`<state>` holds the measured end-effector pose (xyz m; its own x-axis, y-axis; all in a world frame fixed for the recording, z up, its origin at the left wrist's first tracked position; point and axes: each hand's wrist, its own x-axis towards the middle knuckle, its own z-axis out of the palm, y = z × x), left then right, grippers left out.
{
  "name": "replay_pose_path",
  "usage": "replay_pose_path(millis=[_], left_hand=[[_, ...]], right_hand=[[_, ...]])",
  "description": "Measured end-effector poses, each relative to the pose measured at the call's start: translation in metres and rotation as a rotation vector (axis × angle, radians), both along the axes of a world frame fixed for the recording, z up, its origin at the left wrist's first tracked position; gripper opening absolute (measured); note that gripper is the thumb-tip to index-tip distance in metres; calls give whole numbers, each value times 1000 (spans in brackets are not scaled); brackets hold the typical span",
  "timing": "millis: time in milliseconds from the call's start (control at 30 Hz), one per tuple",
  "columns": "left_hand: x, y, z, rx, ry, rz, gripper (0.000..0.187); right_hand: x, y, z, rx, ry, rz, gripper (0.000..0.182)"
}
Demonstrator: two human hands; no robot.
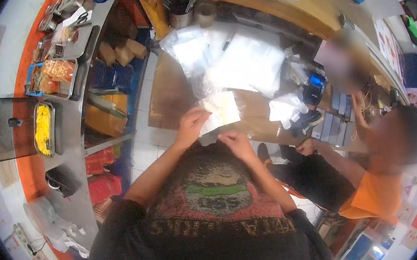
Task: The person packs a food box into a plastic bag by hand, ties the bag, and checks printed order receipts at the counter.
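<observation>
Nearest, a dark printed shirt (213, 226). Beyond: right hand (236, 145), fingers curled, grip impossible to tell; left hand (192, 126), fingers clamped on a white sheet (223, 110) over the desk's (167, 96) near edge. Farther: clear plastic bags (247, 62); pen cup (182, 21), far-left corner.

Bare brown tabletop (166, 91) is leaving a passage to the left of the plastic bags (247, 65), which are spreading across the way straight ahead, beyond the white packet (222, 109). Rightward, a dark device with a lit blue screen (317, 80) and a co-worker's hand (308, 146) are narrowing the room.
</observation>
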<state>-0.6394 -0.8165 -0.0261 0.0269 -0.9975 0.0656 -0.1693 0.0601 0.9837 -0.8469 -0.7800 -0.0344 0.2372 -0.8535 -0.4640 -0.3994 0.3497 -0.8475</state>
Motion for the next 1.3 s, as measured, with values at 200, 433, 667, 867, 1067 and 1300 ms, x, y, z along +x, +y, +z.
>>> replay_pose_path(millis=[200,433,667,867,1067,1300], left_hand=[[-9,-30,-34,-32,-69,-4,12],[-9,-34,-72,55,-178,217,41],[-1,-37,-78,529,666,-9,42],[4,-39,-93,553,609,10,44],[23,-38,-115,538,679,-78,40],[26,-46,-98,395,917,81,33]], right_hand=[[7,-9,-16,-40,90,-181,26],[3,-11,-55,-124,74,-181,29],[2,-27,-29,-388,476,-401,47],[8,-79,23,-450,467,113,48],[7,-116,-3,-410,501,352,20],[-48,-118,87,-468,154,233,16]])
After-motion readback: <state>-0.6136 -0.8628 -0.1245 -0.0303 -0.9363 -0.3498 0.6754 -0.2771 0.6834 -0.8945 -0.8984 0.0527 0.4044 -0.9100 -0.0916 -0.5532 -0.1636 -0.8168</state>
